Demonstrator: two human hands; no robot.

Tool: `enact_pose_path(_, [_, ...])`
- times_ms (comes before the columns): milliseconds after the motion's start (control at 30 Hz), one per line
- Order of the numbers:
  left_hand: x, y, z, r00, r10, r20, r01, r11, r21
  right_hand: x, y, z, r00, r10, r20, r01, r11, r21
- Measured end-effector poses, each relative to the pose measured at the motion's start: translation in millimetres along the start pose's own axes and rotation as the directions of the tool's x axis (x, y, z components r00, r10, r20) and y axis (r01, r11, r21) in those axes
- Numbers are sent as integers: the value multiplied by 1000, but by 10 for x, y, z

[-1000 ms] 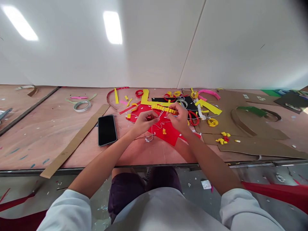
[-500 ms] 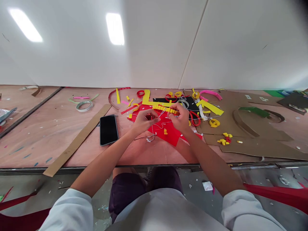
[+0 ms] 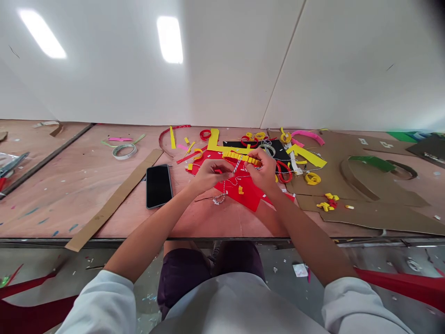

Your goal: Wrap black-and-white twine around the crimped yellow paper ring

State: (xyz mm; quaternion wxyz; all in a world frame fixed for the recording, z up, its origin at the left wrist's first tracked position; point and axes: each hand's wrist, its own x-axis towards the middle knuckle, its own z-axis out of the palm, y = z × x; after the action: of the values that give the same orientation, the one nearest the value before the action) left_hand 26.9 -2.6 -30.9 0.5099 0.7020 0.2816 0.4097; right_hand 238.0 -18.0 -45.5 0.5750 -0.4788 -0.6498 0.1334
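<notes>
My hands work close together above a red paper sheet [image 3: 239,191]. My right hand [image 3: 264,172] pinches the right end of a pleated yellow paper strip [image 3: 242,158]. My left hand [image 3: 212,175] is curled around a strand of black-and-white twine [image 3: 236,165], just below the strip's left end. The twine trails down across the red sheet to a small tangle [image 3: 219,200]. My fingers hide where the twine meets the strip.
A black smartphone [image 3: 159,186] lies left of my hands, beside a long cardboard strip [image 3: 114,199]. Paper scraps, loops and a black sheet [image 3: 239,144] lie beyond them. A large cardboard cutout [image 3: 375,208] covers the right side. The wooden table's front edge [image 3: 208,240] runs above my lap.
The whole scene has drifted slightly right in view as my head turned. My hands keep nearly the same grip, and the yellow strip tilts a little more.
</notes>
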Motion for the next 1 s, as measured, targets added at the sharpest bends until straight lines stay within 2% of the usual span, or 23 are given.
enact_pose_path(267, [3, -33, -9, 1000, 4, -30, -2, 999, 50, 2, 19, -1, 999, -33, 2, 33, 998, -50])
enact_pose_path(567, [24, -94, -26, 994, 108, 19, -110, 990, 86, 4, 39, -1, 999, -49, 1, 49, 998, -26])
enact_pose_path(767, [28, -101, -8, 992, 120, 31, -123, 980, 157, 7, 47, -6, 998, -62, -7, 62, 998, -12])
enact_pose_path(1000, [21, -89, 2, 995, 75, 72, -89, 974, 209, 10, 9, -23, 1000, -23, -20, 24, 1000, 18])
